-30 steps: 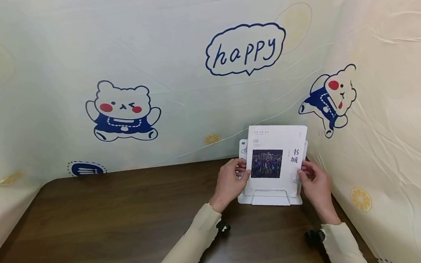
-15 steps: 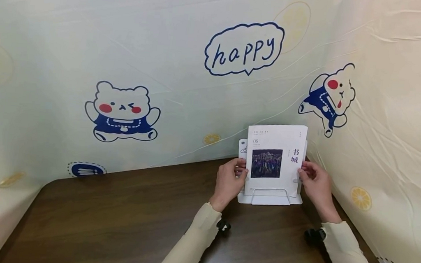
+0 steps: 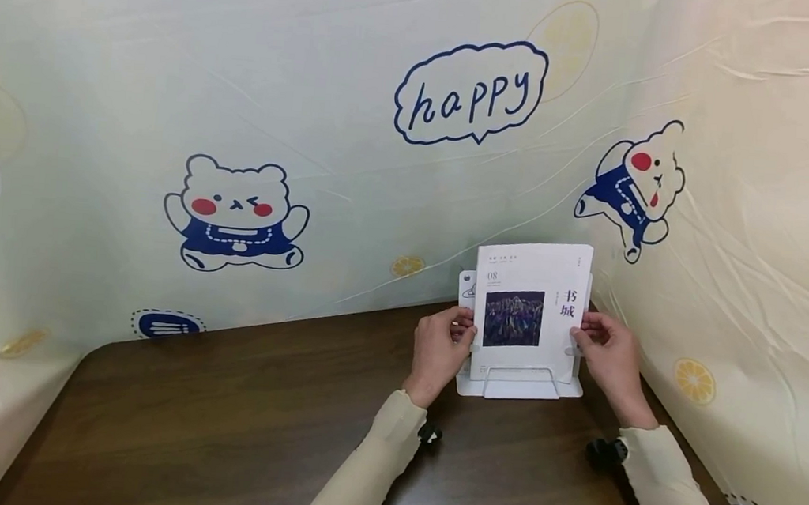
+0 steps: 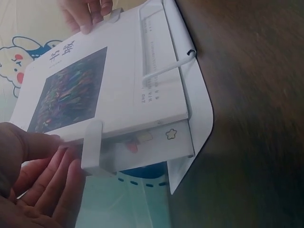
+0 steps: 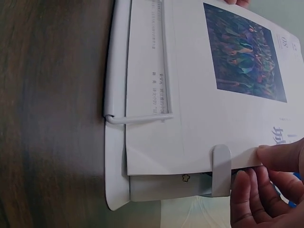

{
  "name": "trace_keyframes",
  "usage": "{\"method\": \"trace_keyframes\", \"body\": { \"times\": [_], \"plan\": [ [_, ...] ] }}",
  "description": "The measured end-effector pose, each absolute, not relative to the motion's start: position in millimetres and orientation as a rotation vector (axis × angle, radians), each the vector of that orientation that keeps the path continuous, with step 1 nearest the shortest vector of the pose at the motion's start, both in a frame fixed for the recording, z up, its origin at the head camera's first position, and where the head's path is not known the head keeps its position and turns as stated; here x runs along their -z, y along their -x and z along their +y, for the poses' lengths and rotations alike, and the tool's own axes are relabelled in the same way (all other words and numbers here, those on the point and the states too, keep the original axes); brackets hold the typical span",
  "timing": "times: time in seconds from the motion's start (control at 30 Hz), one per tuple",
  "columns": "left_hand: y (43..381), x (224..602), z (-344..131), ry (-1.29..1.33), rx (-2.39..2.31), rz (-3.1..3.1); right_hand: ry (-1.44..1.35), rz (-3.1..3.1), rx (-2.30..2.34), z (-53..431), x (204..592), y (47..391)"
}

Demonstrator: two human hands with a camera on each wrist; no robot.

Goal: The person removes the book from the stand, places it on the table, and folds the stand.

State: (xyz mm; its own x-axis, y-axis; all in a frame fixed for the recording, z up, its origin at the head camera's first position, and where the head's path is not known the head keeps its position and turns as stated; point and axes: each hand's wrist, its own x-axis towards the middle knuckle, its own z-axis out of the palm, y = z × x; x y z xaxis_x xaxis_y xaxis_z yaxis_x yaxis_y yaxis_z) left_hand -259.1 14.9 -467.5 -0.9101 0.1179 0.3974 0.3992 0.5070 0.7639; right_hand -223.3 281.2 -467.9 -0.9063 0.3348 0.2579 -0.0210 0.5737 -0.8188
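On one brown table (image 3: 234,429), one left hand (image 3: 435,354) and one right hand (image 3: 611,364) grip one book (image 3: 530,314) in one stand (image 3: 520,389).

The white rectangular paper book (image 3: 558,345) bears 1 dark multicoloured picture (image 3: 513,319); blue-and-red bears (image 3: 234,239) pattern the pale sheet (image 3: 355,153); the wooden counter (image 3: 234,421) is brown.

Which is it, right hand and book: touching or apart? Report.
Touching. In the right wrist view, the right hand lays its thumb tip on the book.
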Motion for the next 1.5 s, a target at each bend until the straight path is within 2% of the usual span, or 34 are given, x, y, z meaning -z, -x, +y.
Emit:
{"method": "trace_keyframes", "body": {
  "times": [0.83,1.5],
  "plan": [
    [261,465,17,0.467,1.372,-2.428,0.21,-2.398,-1.23,284,467,222],
    [271,442,21,0.461,1.414,-2.343,0.23,-2.259,-1.263,277,440,232]
  ]
}}
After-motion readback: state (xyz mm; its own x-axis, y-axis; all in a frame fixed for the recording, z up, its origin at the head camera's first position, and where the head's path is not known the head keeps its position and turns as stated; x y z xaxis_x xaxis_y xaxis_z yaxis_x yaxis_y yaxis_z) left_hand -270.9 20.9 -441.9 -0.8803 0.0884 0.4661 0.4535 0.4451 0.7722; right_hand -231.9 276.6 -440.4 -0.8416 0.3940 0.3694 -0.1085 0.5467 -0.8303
